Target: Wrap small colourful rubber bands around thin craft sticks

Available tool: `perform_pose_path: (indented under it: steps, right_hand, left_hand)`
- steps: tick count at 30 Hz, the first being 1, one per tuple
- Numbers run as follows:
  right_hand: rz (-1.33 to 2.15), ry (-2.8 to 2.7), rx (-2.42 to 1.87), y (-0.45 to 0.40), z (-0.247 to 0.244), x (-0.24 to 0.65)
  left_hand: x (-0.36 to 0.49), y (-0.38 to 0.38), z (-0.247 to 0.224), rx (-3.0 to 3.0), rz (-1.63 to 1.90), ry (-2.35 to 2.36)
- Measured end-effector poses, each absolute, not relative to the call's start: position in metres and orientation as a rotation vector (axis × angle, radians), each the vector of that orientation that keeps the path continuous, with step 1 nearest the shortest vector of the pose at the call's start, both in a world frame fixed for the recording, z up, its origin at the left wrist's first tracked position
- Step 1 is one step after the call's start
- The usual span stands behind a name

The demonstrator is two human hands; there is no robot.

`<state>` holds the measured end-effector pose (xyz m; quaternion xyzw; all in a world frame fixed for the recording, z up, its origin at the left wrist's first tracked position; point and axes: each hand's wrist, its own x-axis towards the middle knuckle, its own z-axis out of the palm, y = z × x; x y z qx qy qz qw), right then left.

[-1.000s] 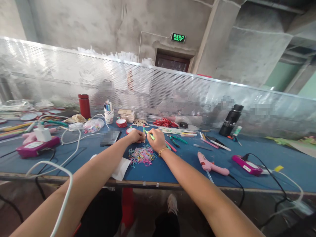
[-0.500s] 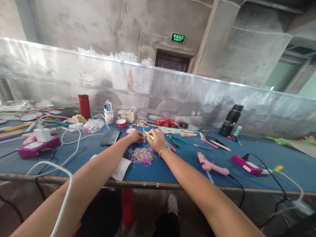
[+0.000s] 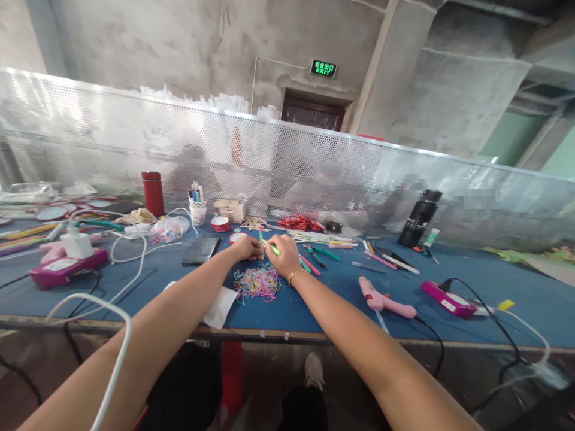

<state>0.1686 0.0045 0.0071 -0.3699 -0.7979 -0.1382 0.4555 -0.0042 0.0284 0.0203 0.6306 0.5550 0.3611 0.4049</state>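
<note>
Left forearm (image 3: 179, 299): bare, narrowing evenly toward a bare left hand (image 3: 248, 247)
Right forearm (image 3: 354, 335): bare too, the same tapering shape, ending in a bare right hand (image 3: 284, 254)
Bracelet (image 3: 294, 276): gold-coloured, chain-like, snug at the right wrist, its links too small to make out
Trousers (image 3: 303, 413): black, plain-looking, folds lost in shadow
Shoe (image 3: 314, 371): pale sneaker with a rounded toe, lacing and markings too small to tell

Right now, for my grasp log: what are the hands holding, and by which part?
The right hand grips a light-green pen by its barrel; how far along is unclear. The left hand holds an upright stick below its coloured top.
</note>
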Motion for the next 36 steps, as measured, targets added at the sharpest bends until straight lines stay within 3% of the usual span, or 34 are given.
perform_pose_path:
  steps: [36]
  right_hand:
    - [-0.385, -1.916, -0.946, 0.0073, 0.0056, 0.1691]
  left_hand:
    - [-0.0011, 0.0212, 0.0259, 1.643, 0.896, 1.423]
